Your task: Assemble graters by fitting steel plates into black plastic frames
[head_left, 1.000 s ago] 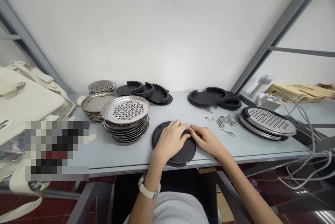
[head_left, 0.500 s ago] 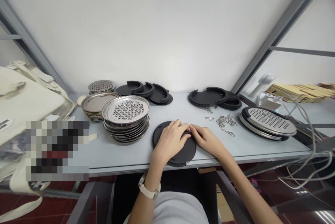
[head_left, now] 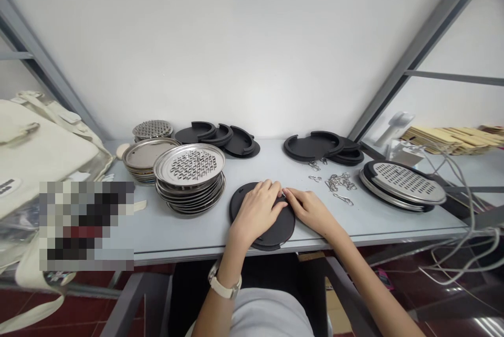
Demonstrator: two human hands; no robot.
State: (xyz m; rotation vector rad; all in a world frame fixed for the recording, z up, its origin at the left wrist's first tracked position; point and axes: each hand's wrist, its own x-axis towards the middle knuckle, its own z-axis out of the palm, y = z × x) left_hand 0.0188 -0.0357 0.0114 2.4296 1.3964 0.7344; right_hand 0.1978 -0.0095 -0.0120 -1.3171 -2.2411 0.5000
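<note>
Black round disc [head_left: 277, 229] under the left hand [head_left: 256, 207]: plain, matte. Left of the grip, silver round metal grater plate [head_left: 192, 165]: bright, centre patterned with raised teeth. Beyond the grip, black round crescent-rimmed trays [head_left: 237, 144]: one solid colour. Right of it, silver looped wire clips [head_left: 340, 182]: shiny. Farther right, silver round metal slotted plate [head_left: 407, 180]: rows of dark slits. Flat tabletop [head_left: 270, 168] around the grip: pale grey-blue. On the left wrist, white watch strap [head_left: 222, 289].

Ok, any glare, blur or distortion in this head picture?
Head view: glare streaks on the floor, lower right; grey posts lean outward, likely wide-angle stretch; a pixelated patch hides detail at left; left hand and right hand look fairly sharp.
</note>
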